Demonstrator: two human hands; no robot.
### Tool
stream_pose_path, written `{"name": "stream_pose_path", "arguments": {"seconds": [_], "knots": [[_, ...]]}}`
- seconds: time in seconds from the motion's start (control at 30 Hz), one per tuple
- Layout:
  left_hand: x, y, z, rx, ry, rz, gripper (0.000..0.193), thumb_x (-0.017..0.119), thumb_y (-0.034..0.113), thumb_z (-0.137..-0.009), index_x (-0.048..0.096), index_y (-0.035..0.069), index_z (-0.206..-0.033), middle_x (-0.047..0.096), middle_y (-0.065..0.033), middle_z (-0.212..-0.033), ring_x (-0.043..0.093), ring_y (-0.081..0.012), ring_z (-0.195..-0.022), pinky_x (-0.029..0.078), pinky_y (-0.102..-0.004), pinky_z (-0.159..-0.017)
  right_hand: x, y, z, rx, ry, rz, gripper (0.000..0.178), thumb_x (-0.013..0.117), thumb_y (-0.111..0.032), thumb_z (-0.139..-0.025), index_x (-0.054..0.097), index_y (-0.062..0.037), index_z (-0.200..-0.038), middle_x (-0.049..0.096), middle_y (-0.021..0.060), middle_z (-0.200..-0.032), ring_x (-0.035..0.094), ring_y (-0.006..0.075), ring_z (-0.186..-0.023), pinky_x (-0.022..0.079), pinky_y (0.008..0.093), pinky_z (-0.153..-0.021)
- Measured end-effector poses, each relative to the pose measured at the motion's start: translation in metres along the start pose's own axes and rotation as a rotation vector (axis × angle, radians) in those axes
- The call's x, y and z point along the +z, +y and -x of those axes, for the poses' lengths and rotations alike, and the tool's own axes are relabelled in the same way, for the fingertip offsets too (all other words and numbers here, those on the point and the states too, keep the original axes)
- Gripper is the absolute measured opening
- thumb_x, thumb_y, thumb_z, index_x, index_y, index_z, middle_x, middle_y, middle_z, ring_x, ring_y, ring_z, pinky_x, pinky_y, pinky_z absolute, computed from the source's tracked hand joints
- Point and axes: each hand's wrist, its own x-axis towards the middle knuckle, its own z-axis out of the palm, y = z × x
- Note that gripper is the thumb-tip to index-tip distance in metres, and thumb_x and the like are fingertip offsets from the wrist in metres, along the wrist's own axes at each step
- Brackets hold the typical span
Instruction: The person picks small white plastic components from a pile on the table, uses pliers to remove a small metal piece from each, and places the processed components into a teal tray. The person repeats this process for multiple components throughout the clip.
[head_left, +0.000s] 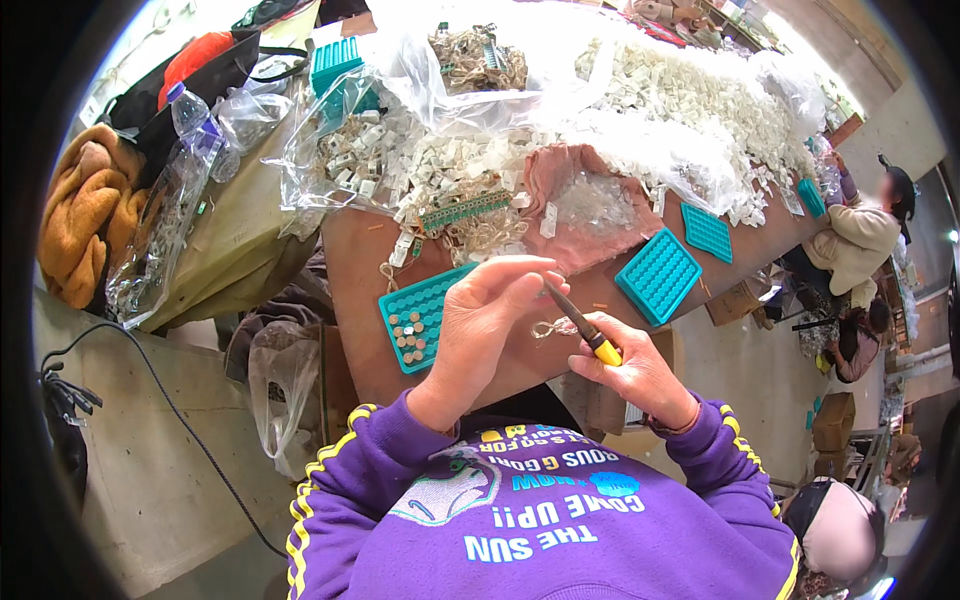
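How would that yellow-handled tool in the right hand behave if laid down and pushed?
The tool might roll, as its yellow-and-black handle looks rounded. It is probably stiff, since its dark shaft looks straight. The thicker handle likely outweighs the slimmer shaft.

A workshop for assembling small parts: white plastic pieces (680,125) lie heaped along a brown counter (355,265) with teal ridged trays (658,277) and a yellow-handled hand tool (604,348); a co-worker (862,238) is at the right, near cardboard boxes (833,420).
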Motion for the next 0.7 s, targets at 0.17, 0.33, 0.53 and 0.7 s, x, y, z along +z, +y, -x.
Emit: {"name": "stream_pose_path", "arguments": {"seconds": [0.17,0.33,0.53,0.7], "knots": [[-0.005,0.003,0.003,-0.093,0.064,0.155,0.028,0.058,0.018,-0.098,0.061,-0.002,-0.117,0.067,-0.0151,-0.109,0.066,-0.025,-0.105,0.054,-0.0374,-0.092,-0.005,-0.004,0.005,0.031,0.029,0.069,0.042,0.072,-0.018,-0.085,0.058,-0.0002,-0.12,0.059,0.0061,-0.091,0.051,0.0123,-0.081,0.046,0.0279,-0.075],[-0.002,0.002,0.004,-0.114,0.028,0.133,0.027,0.058,0.017,-0.097,0.061,-0.002,-0.116,0.066,-0.0163,-0.112,0.065,-0.0255,-0.106,0.054,-0.0377,-0.092,-0.014,-0.005,0.006,-0.186,0.139,0.305,0.042,0.074,-0.017,-0.083,0.059,0.001,-0.118,0.064,0.0143,-0.1,0.062,0.0241,-0.085,0.05,0.032,-0.078],[0.001,0.001,0.004,-0.094,0.006,0.131,0.024,0.058,0.014,-0.098,0.062,-0.003,-0.115,0.067,-0.0144,-0.112,0.064,-0.0216,-0.105,0.053,-0.036,-0.093,-0.011,-0.006,0.006,-0.155,0.095,0.308,0.041,0.075,-0.019,-0.082,0.059,-0.0001,-0.116,0.065,0.0164,-0.099,0.063,0.0306,-0.085,0.051,0.035,-0.077],[0.004,0.0,0.006,-0.069,0.013,0.143,0.022,0.058,0.01,-0.097,0.065,-0.001,-0.114,0.068,-0.0106,-0.109,0.064,-0.0148,-0.1,0.052,-0.0301,-0.09,-0.01,-0.009,0.009,-0.121,0.088,0.286,0.041,0.073,-0.02,-0.083,0.059,-0.0003,-0.116,0.065,0.0166,-0.098,0.063,0.0308,-0.084,0.05,0.0351,-0.078]]}}
